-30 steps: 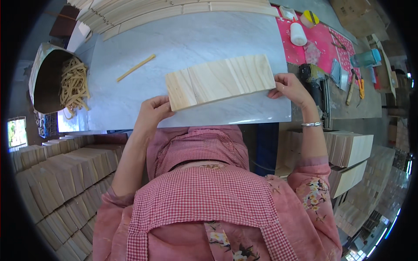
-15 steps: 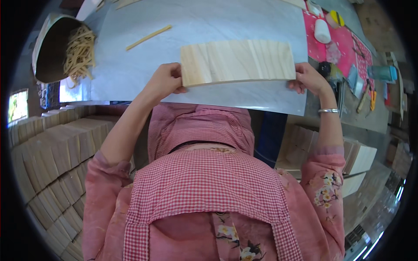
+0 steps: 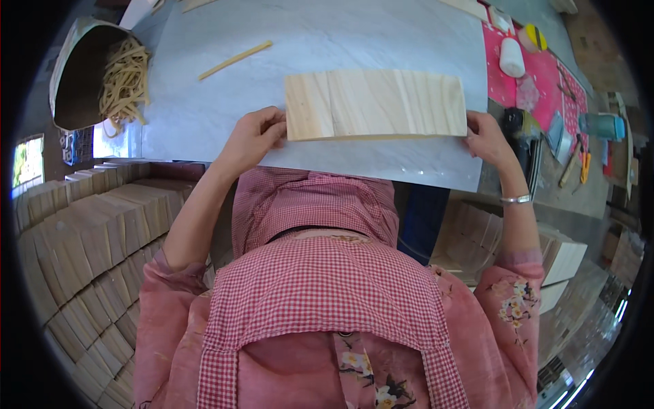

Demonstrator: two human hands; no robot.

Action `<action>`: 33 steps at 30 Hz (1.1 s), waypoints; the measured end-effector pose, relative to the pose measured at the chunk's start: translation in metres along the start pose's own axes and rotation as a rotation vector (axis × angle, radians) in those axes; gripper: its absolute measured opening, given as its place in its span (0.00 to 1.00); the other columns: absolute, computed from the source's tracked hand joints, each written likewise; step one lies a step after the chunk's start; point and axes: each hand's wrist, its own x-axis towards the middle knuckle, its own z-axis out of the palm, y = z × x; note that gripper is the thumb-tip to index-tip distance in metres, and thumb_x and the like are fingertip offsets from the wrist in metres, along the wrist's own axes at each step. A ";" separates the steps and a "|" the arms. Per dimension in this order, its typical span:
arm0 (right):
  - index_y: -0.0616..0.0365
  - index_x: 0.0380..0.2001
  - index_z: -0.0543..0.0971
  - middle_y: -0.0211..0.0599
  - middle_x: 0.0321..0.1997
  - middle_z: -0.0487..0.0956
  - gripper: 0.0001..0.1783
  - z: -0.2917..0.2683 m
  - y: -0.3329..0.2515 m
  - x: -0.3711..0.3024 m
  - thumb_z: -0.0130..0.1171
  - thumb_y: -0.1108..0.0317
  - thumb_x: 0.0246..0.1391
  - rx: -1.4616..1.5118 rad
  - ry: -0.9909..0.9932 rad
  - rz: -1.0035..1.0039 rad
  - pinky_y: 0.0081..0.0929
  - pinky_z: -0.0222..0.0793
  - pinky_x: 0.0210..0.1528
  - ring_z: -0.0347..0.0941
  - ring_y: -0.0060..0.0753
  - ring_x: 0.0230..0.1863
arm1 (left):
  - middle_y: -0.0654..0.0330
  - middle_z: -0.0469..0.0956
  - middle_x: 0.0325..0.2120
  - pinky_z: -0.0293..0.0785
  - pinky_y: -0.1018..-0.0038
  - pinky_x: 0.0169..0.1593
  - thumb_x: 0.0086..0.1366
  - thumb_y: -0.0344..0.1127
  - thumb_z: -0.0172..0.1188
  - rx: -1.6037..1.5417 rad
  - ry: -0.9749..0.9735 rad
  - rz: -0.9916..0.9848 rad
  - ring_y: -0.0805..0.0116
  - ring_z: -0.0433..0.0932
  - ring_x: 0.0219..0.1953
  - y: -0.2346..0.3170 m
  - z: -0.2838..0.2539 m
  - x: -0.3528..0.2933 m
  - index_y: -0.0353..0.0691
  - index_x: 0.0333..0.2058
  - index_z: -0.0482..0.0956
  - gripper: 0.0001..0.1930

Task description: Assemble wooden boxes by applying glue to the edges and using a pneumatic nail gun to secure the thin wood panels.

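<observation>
A pale wooden board (image 3: pixel 376 104) with wavy grain lies across the work table, its long side facing me. It may be several pieces set side by side; the joints are hard to tell from grain. My left hand (image 3: pixel 255 142) is closed at its left end, thumb and fingers on the edge. At the opposite end my right hand (image 3: pixel 488 138) grips the short edge, fingertips partly hidden by the wood. Beyond the board, to the left, lies a narrow tan band (image 3: pixel 236 60), apart from both hands.
An open container (image 3: pixel 75 85) at the left has tan bands (image 3: pixel 125 88) heaped at its mouth. The grey-white tabletop (image 3: pixel 204 123) ends near my waist. A white bottle (image 3: pixel 511 58), yellow tape roll (image 3: pixel 533 38) and orange-handled tool (image 3: pixel 585 167) lie right. Wood stacks (image 3: pixel 102 225) stand below left.
The board has shifted slightly nearer to me and to the right, with both hands at its ends. The view has moved a little as well.
</observation>
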 end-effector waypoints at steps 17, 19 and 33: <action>0.66 0.41 0.79 0.33 0.39 0.77 0.11 0.011 0.002 -0.014 0.56 0.67 0.63 -0.007 0.148 -0.183 0.20 0.65 0.44 0.68 0.27 0.39 | 0.50 0.75 0.52 0.76 0.73 0.54 0.65 0.30 0.65 -0.512 -0.147 -0.131 0.61 0.75 0.49 0.022 -0.007 0.000 0.33 0.65 0.69 0.30; 0.66 0.45 0.80 0.34 0.41 0.78 0.13 0.013 -0.002 -0.017 0.56 0.67 0.63 -0.027 0.153 -0.176 0.20 0.65 0.45 0.69 0.28 0.40 | 0.50 0.75 0.53 0.75 0.73 0.55 0.65 0.29 0.64 -0.497 -0.148 -0.120 0.61 0.75 0.50 0.021 -0.007 -0.002 0.33 0.65 0.69 0.30; 0.63 0.59 0.76 0.44 0.61 0.77 0.23 0.107 -0.007 -0.069 0.56 0.77 0.59 0.190 0.490 -0.645 0.24 0.70 0.53 0.75 0.34 0.52 | 0.51 0.77 0.57 0.65 0.69 0.64 0.67 0.25 0.58 -0.470 0.201 0.048 0.60 0.71 0.61 -0.003 -0.022 0.005 0.36 0.60 0.77 0.22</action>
